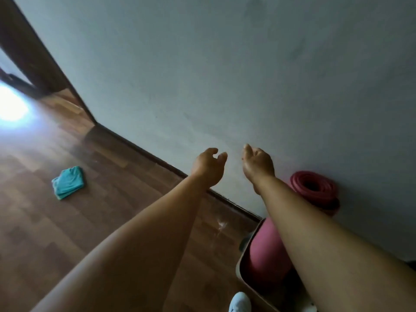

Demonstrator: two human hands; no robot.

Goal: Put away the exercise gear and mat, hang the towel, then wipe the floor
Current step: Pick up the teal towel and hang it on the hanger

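So here's where we're at: the rolled pink mat (315, 192) is standing in a beige bin (242, 264) at the lower right of the frame, leaning on the grey wall (225, 75), rolled end up. That part looks sorted to us.

Both our arms are stretched out in front, mid-frame. Left hand (208, 170) and right hand (257, 164) sit close together but not touching, fingers loosely curled, nothing in either one. They're just hanging in the air in front of the wall.

What we'd guess comes next is the towel. The teal towel (68, 182) is lying folded on the wooden floor (101, 199) at the left of the frame, well apart from both hands and lower in the picture. It lies down and to the left of us, so the left hand is the nearer one, and the right would have to cross over. Its long side seems to run from lower left to upper right, roughly in line with the skirting, though the picture is a bit blurry, so don't quote us on that.

We'd have to turn left and bend down for it. No hook or rail is in view, so no clue where it hangs.

There's something pale at the bottom edge by the bin, can't tell what.
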